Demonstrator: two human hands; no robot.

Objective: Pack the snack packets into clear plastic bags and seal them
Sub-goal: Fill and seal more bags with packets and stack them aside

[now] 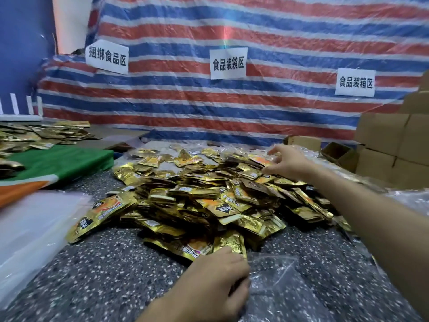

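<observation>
A heap of gold foil snack packets point(209, 194) covers the middle of the speckled grey tabletop point(104, 275). At six o'clock of the heap, the left hand point(216, 282) rests with its fingers curled, pinching the near edge of a flat clear plastic bag point(278, 282), which stretches away from it toward four o'clock. The right hand point(289, 162) reaches to the heap's far side at about one o'clock. Its fingers are spread and not yet clamped, with thumb and forefinger either side of an orange-faced gold packet point(261, 160). That packet lies well apart from the bag, at twelve o'clock of it. The right hand is much nearer to the packet, so it would likely bring it back toward six o'clock, to the edge the left hand holds.
</observation>
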